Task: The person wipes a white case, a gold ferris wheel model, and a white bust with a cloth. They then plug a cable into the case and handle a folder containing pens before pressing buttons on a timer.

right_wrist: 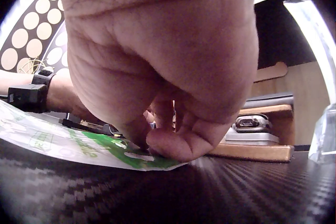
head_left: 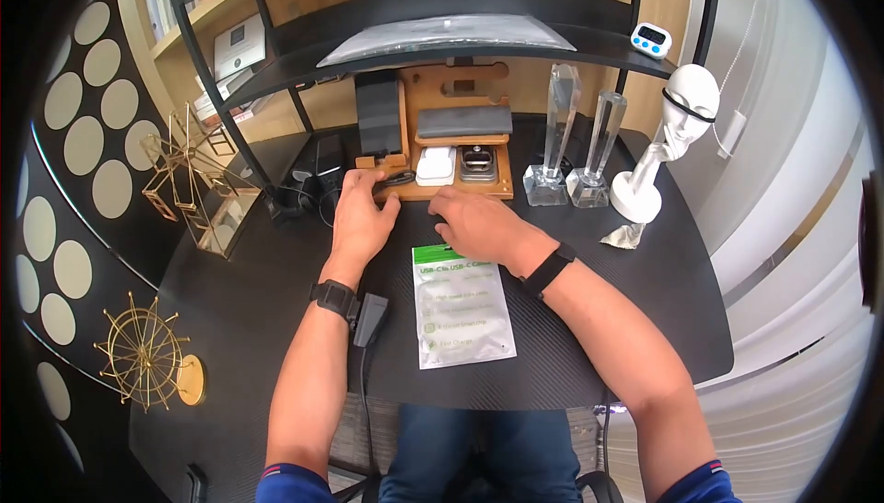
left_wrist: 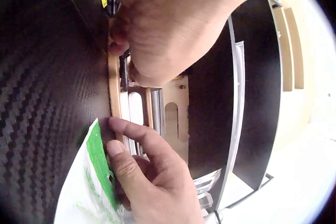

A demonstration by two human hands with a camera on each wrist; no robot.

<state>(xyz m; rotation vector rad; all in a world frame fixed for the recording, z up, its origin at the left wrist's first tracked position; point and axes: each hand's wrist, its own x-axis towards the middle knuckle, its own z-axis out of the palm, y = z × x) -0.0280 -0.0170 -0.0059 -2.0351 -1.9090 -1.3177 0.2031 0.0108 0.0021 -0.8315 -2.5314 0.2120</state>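
A wooden desk stand [head_left: 447, 192] holds a white case [head_left: 436, 166], a dark earbud-like case [head_left: 478, 161] and a dark coiled cable [head_left: 398, 178]. At its left front corner my left hand [head_left: 361, 222] grips the base, thumb along the front edge and fingers over the top, beside the cable. My right hand [head_left: 483, 227] has bent, relaxed fingers, the index fingertip by the front edge of the base. Below that hand lies a white and green cable packet [head_left: 465, 314]. In the left wrist view, the left hand [left_wrist: 168, 29] covers part of the stand [left_wrist: 114, 85].
Two crystal trophies [head_left: 547, 185] and a white head figure [head_left: 637, 197] stand at the right. A black adapter [head_left: 371, 321] lies by the left wrist. Gold ornaments [head_left: 145, 356] are at the left, and a black shelf [head_left: 295, 70] spans the back.
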